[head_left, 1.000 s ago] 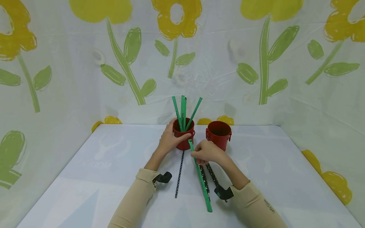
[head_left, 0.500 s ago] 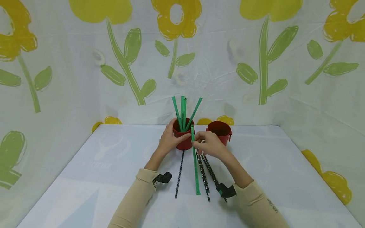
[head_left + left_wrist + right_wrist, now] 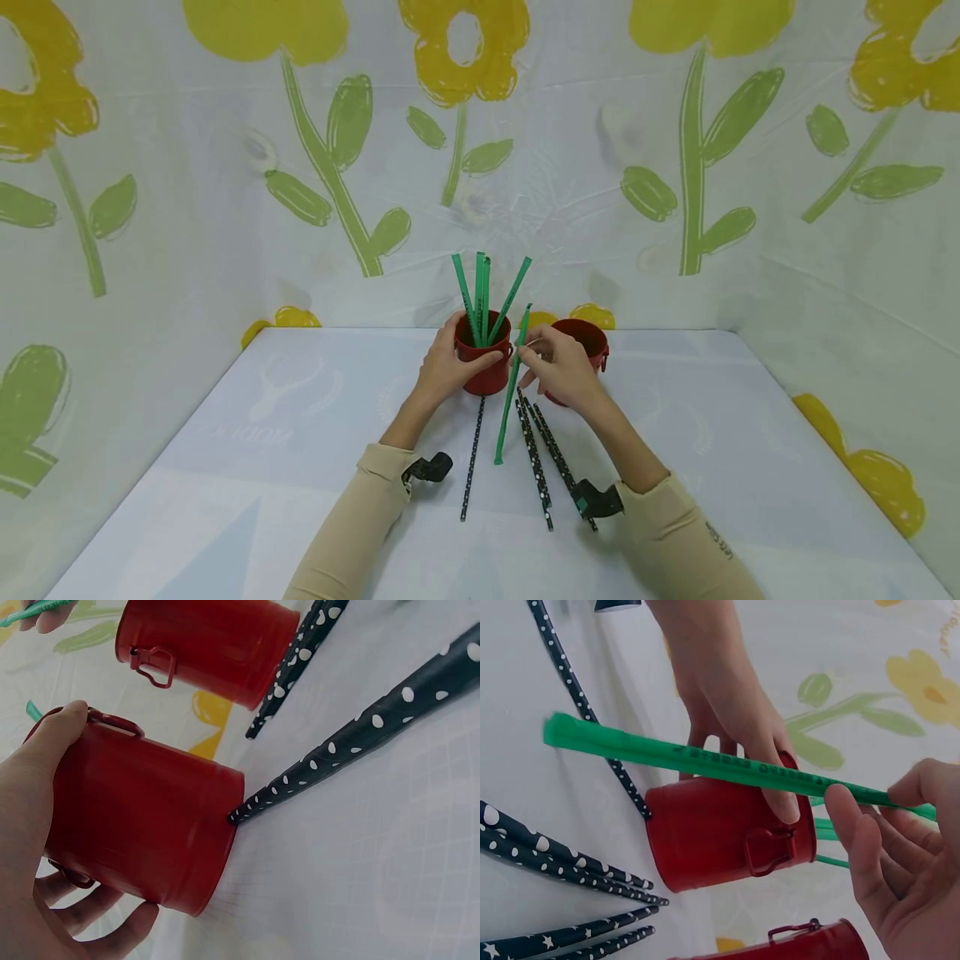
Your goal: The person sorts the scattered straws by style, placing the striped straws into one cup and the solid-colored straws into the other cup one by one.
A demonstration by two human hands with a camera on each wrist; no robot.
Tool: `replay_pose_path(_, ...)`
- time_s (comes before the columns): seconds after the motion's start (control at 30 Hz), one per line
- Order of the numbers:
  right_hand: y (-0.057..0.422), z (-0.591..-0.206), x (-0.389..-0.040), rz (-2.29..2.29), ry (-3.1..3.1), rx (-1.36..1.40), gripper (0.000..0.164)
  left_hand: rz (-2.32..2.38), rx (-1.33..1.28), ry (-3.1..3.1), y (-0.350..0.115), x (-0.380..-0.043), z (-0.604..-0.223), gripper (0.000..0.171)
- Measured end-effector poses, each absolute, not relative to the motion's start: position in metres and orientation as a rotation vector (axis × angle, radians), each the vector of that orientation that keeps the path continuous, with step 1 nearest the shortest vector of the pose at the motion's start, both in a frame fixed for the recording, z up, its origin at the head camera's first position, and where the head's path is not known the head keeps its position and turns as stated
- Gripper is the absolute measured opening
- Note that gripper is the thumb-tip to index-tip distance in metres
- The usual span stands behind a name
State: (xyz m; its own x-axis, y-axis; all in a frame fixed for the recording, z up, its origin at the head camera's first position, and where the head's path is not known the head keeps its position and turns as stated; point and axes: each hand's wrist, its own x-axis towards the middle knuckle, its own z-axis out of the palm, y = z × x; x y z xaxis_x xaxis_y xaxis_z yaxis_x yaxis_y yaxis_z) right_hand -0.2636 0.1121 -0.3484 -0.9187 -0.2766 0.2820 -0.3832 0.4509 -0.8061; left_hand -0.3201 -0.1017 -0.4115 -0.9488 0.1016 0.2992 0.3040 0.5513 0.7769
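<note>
Left grip (image 3: 447,367) curled wide, right grip (image 3: 564,368) pinching.

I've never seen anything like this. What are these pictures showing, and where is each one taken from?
There's no machine here, just a person working with two bare hands. One picture comes from a camera worn on the head, looking forward and down. The other two come from cameras on the wrists, each looking at that hand's work.

On the white table stand two red buckets. The left hand grips the left bucket, which has several green sticks standing in it. The right hand pinches another green stick, outside that bucket. The right bucket stands partly behind the right hand in the head view. Black sticks with white patterns lie nearer the person.
</note>
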Motion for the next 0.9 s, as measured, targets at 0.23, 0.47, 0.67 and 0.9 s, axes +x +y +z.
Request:
replay_pose_path(0.23, 0.112, -0.348, -0.266, 1.490, -2.501, 0.547, 0.022, -1.356, -0.345, -2.555, -0.103, -0.321, -0.411, 0.091)
replay_pose_path(0.47, 0.120, -0.347, -0.268, 1.525, -2.405, 0.472, 0.023, -1.370, -0.341, -2.565, -0.101, -0.320, -0.412, 0.091)
replay_pose_path(0.67, 0.125, -0.339, -0.270, 1.492, -2.372, 0.398, 0.027, -1.383, -0.346, -2.558, -0.101, -0.320, -0.412, 0.090)
replay_pose_path(0.9, 0.119, -0.314, -0.275, 1.464, -2.293, 0.452, 0.030, -1.384, -0.326, -2.558, -0.103, -0.321, -0.411, 0.090)
